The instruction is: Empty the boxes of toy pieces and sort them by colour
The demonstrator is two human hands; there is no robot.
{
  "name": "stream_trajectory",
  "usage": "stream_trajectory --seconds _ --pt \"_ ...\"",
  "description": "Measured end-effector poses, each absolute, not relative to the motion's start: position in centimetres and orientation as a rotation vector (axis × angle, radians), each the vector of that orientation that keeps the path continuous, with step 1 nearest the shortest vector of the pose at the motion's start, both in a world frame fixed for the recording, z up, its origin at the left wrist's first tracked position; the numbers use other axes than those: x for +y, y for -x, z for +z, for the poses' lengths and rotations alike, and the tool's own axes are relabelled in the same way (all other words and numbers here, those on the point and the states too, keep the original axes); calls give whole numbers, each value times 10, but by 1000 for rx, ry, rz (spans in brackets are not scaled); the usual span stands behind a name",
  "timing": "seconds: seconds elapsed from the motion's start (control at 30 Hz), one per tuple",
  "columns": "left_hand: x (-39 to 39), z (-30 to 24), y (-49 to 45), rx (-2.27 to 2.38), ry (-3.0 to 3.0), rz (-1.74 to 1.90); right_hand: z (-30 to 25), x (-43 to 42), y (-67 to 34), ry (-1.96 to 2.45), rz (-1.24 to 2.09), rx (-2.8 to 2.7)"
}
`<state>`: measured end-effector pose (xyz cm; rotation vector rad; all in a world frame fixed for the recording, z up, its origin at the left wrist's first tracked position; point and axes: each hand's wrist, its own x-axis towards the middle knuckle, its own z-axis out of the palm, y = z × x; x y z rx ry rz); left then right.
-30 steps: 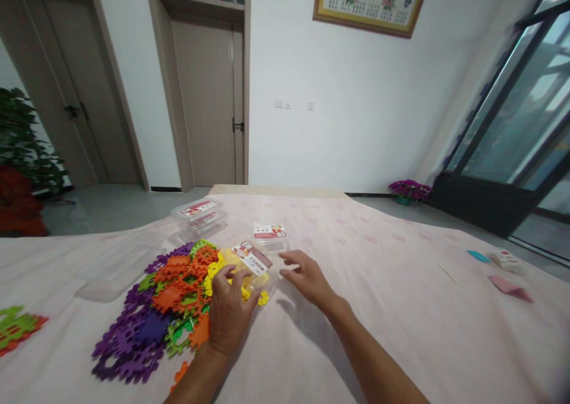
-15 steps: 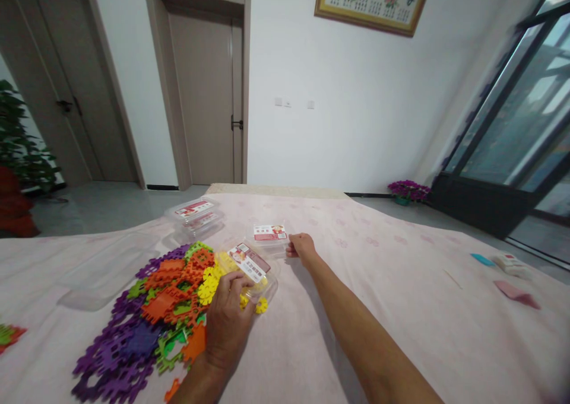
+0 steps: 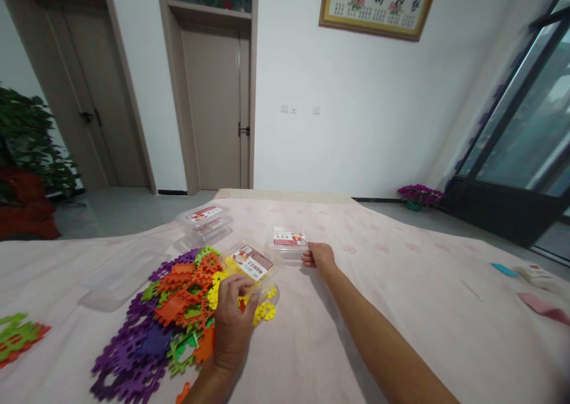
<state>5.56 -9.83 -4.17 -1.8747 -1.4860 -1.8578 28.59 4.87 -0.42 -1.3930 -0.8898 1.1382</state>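
Observation:
My left hand [image 3: 235, 315] has its thumb and fingers curled at the near edge of a clear plastic box [image 3: 253, 263] with a red-and-white label. That box is tilted over yellow flower-shaped plastic pieces [image 3: 267, 311] at the right of a pile. My right hand [image 3: 320, 255] is closed at the right edge of another clear labelled box [image 3: 289, 239], farther back on the cloth; its fingertips are partly hidden. Left of my left hand, the pile holds orange interlocking pieces [image 3: 178, 300], purple interlocking pieces [image 3: 129, 356] and several green ones.
Stacked clear boxes [image 3: 205, 223] stand behind the pile. An open clear container [image 3: 120, 276] lies on the left, near a green-and-red piece [image 3: 20, 336]. At right are a thin stick [image 3: 472, 291], a blue item [image 3: 504, 270], a white pack [image 3: 538, 276] and a pink cloth [image 3: 543, 306].
The view has shifted slightly. The box at my left hand has shifted up and away, showing more yellow pieces beneath. My right hand and its box have moved a little to the right.

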Motion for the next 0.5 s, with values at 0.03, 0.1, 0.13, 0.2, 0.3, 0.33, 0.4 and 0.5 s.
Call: stream_trajectory --seconds 0.03,0.1,0.13,0.2,0.3,0.33,0.4,0.5 --pt "-97 -42 -55 -1488 1857 -1875 -4 46 -283 1385 1163 -893" --pt "-96 -43 -53 -1494 1827 -1907 -2 38 -278 1365 1215 -886" --pt "-95 -43 -53 -1498 1812 -1923 -2 33 -275 1346 1237 -872" --pt "-94 -44 -52 -1515 1786 -1948 0 19 -270 1298 1255 -816" --pt "-93 -45 -53 -1553 1754 -1968 2 -12 -260 1214 1312 -761" --pt "-93 -45 -53 -1561 1750 -1967 4 -24 -256 1188 1367 -769" --pt "-95 -45 -55 -1557 1769 -1956 8 -48 -246 1145 1508 -801" --pt "-97 -44 -58 -1506 1845 -1909 15 -74 -230 1050 1702 -882"
